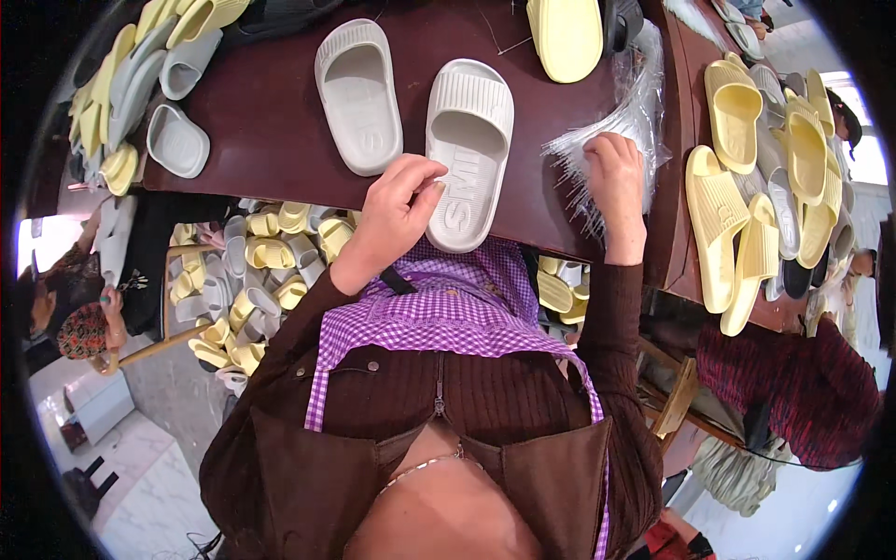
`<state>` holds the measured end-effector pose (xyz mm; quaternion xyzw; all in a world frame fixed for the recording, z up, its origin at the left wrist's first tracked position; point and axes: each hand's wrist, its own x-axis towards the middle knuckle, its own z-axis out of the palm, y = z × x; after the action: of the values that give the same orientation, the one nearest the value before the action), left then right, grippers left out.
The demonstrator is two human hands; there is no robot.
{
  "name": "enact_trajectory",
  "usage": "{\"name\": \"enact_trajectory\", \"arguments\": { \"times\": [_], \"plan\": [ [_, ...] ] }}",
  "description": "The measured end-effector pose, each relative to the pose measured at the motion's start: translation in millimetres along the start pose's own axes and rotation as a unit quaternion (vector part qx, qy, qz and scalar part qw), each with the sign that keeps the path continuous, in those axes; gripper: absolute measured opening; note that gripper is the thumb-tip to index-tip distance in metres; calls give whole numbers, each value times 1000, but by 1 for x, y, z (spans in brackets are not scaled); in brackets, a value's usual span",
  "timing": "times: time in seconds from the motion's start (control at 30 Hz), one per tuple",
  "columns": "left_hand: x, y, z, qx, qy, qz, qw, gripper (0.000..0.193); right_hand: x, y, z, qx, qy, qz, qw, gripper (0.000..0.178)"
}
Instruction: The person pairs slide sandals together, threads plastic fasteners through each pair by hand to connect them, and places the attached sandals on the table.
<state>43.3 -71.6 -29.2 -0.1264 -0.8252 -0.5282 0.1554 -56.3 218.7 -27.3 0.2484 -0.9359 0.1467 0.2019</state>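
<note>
Two light grey slide sandals lie on the dark red table in front of me. The left sandal (359, 98) is slightly tilted, and the right sandal (469, 154) reaches the table's near edge. My left hand (397, 213) is at the right sandal's left side, thumb and fingers closed together; whatever is between them is too small to make out. My right hand (616, 187) has its fingers curled over a bundle of thin clear plastic strands (597, 140), closed on some of the strands.
A yellow slide (567, 37) stands at the far edge. Grey and yellow slides (140, 79) are heaped at the left, with one grey slide (177, 140) apart. More yellow slides (733, 112) cover the right-hand table. Below sits a crate of slides (252, 271). Other people work nearby.
</note>
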Motion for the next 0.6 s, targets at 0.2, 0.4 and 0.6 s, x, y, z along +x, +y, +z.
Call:
{"name": "enact_trajectory", "arguments": {
  "times": [0.2,0.4,0.6],
  "plan": [
    [3,6,-1,-15,-2,-13,1000,17,-6,-6,-7,36,105,-12,994,12],
    [6,9,5,-29,-13,10,999,17,-20,-22,-10,64,145,-24,987,14],
    [10,19,14,-78,-44,48,995,20,-29,-81,-38,187,178,-96,961,15]
  ]
}}
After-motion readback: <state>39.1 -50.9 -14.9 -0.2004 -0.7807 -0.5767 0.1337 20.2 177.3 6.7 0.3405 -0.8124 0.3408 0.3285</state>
